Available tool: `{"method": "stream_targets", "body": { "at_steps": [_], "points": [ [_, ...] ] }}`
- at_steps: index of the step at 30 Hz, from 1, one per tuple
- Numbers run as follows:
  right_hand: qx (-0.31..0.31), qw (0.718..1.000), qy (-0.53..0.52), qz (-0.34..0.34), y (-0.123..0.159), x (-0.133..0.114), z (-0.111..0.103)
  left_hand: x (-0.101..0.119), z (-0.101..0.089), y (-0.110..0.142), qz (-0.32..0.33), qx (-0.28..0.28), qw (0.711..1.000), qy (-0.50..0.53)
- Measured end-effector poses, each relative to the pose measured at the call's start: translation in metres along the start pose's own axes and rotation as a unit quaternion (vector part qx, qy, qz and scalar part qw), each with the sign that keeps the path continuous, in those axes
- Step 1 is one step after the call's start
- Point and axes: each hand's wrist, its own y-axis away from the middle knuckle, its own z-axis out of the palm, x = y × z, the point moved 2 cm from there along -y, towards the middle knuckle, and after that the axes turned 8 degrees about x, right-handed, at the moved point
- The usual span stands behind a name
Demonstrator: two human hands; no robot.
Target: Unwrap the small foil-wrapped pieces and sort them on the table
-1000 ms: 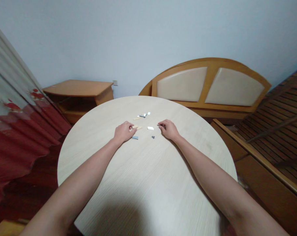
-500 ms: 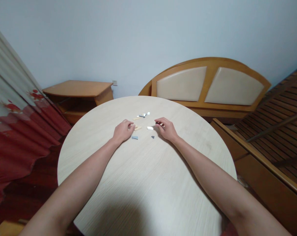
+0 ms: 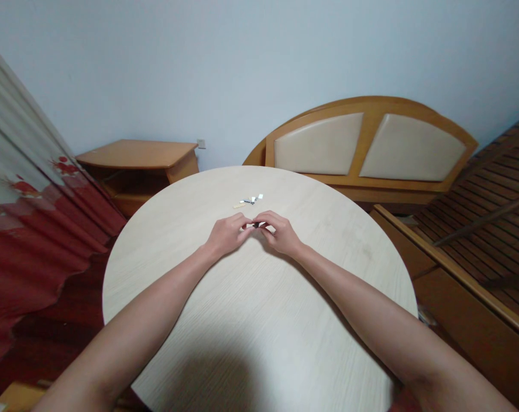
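My left hand (image 3: 228, 234) and my right hand (image 3: 278, 233) meet fingertip to fingertip over the middle of a round pale wooden table (image 3: 259, 320). Both are closed in a pinch. Between the fingertips shows a small dark piece (image 3: 256, 224), with a bit of white beside it. Which hand grips which part I cannot make out. Just beyond the hands lies a small cluster of loose pieces (image 3: 250, 199): tan, grey and white flat bits. The pieces that lay under the hands are hidden.
A wooden side table (image 3: 139, 157) stands behind the table at the left. A padded wooden headboard (image 3: 368, 146) leans at the wall on the right, with a slatted bed frame (image 3: 486, 223) beside it. Red and white curtain (image 3: 31, 217) hangs at the left.
Both hands have left the spots where they rested apart and come together at the centre. A small dark piece is now pinched between them; the loose pieces near them are covered.
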Motion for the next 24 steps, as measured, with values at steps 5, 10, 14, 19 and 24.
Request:
{"method": "stream_targets", "body": {
  "at_steps": [5,10,14,19,24],
  "points": [
    [0.001,1.000,0.009,0.003,0.002,0.004,0.000,0.002,0.000,0.000,0.001,0.006,1.000,0.016],
    [-0.013,0.998,0.069,0.006,0.004,0.009,-0.002,0.003,0.000,0.001,0.005,0.012,0.999,0.031],
    [-0.035,0.995,0.088,0.009,0.003,0.010,-0.003,0.003,0.001,0.000,0.003,0.010,0.999,0.030],
    [-0.046,0.994,0.102,0.009,0.002,0.009,-0.003,0.004,0.001,0.000,-0.008,-0.003,1.000,0.025],
    [-0.062,0.992,0.110,0.012,0.003,0.012,-0.002,0.005,0.001,0.002,-0.019,-0.007,1.000,0.023]
  ]
}}
